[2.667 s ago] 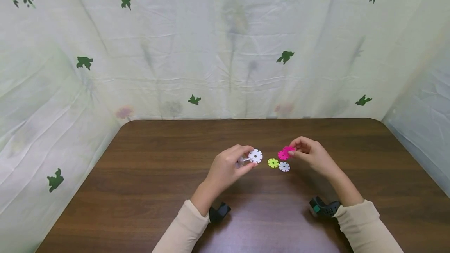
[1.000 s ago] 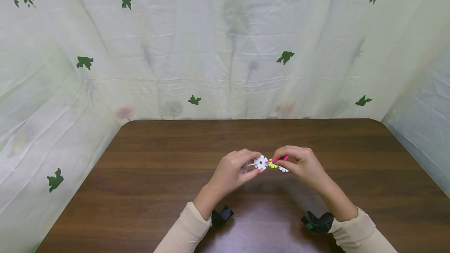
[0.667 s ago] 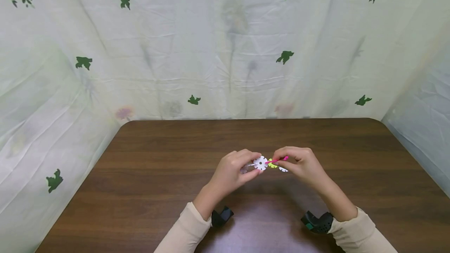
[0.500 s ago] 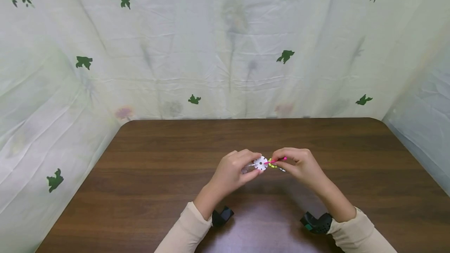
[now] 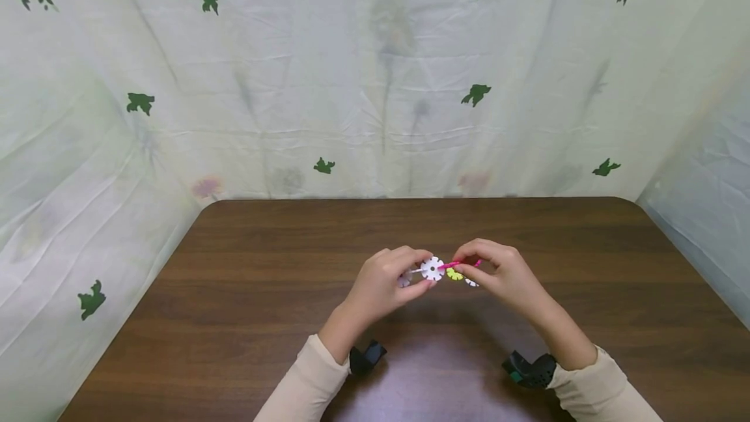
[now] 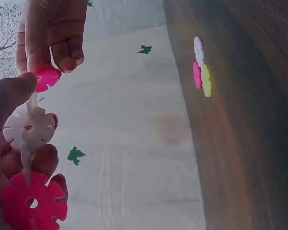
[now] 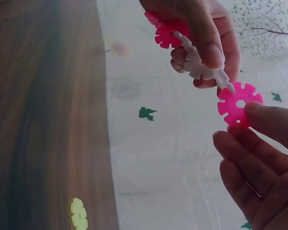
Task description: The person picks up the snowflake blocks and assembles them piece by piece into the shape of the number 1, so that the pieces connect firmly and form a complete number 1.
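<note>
My left hand (image 5: 383,282) grips a chain of interlocking notched plastic discs. In the head view its white disc (image 5: 432,269) faces up between thumb and fingers. A pink disc (image 6: 32,196) hangs at the near end of the chain in the left wrist view, with another white disc (image 6: 37,132) above it. My right hand (image 5: 498,272) pinches a second pink disc (image 7: 228,110) between thumb and fingers. Its rim meets a white disc edge at the chain's far end; how deep the notches engage is unclear. My fingers cover part of the chain.
On the brown table (image 5: 263,318) beneath my right hand lie a loose yellow disc (image 5: 454,275), a white disc (image 5: 472,282) and a pink disc (image 6: 197,75), close together. A white patterned cloth (image 5: 351,116) hangs behind the table's far edge.
My right hand has picked up a pink disc from the table and brought it left against the white disc. My left hand has shifted slightly right. Lately both hands have barely moved.
</note>
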A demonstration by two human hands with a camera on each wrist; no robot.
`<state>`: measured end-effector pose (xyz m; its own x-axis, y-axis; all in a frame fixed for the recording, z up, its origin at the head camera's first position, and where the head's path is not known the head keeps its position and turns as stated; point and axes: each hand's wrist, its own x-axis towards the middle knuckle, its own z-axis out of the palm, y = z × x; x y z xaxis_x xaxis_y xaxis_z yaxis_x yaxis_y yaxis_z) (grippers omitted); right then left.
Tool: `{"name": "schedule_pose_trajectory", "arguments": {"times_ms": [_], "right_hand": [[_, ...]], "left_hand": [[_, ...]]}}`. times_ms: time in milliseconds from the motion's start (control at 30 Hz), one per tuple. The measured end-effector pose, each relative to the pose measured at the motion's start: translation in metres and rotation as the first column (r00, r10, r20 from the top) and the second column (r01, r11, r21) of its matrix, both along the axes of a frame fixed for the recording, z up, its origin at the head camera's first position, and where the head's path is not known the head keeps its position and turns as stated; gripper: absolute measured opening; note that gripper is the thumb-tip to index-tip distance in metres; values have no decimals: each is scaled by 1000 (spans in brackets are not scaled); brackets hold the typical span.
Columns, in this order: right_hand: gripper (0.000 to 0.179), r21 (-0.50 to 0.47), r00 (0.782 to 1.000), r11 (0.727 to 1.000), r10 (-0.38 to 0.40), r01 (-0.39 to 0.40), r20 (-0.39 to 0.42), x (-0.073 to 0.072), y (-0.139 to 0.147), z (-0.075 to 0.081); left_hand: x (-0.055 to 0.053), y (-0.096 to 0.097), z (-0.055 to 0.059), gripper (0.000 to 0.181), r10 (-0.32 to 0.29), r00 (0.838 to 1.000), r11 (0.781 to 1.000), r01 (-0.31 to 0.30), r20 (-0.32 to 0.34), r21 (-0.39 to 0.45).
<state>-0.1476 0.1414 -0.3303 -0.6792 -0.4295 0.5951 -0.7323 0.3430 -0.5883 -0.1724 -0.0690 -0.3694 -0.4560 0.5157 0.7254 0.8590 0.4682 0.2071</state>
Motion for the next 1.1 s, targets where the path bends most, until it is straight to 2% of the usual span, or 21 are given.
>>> {"name": "schedule_pose_trajectory", "arguments": {"times_ms": [167, 367, 500, 633, 733, 933, 1000, 1100], "right_hand": [[18, -4, 999, 1000, -21, 21, 35, 1, -1, 0], [15, -61, 983, 998, -15, 27, 185, -3, -1, -9], [11, -134, 955, 991, 39, 1, 295, -10, 0, -25], [8, -243, 917, 969, 130, -37, 377, -15, -1, -37], [9, -308, 888, 951, 177, -42, 425, -15, -4, -39], [14, -362, 836, 932, 219, -26, 504, -14, -8, -39], [14, -376, 827, 926, 230, -24, 513, -14, -9, -39], [15, -385, 826, 922, 243, -35, 508, -14, -9, -40]], "left_hand": [[0, -1, 2, 34, 26, 1000, 1000, -26, -12, -10], [1, -3, 3, 37, 43, 999, 999, -44, -26, -21], [2, -1, 3, 39, 48, 998, 998, -50, -52, -45], [3, 0, 3, 40, 66, 995, 996, -71, -73, -63], [4, 2, 3, 42, 80, 994, 994, -86, -75, -72], [5, 4, 2, 42, 95, 992, 992, -101, -87, -70], [5, 4, 2, 40, 98, 991, 992, -105, -96, -67], [5, 4, 1, 35, 98, 990, 992, -106, -105, -67]]}}
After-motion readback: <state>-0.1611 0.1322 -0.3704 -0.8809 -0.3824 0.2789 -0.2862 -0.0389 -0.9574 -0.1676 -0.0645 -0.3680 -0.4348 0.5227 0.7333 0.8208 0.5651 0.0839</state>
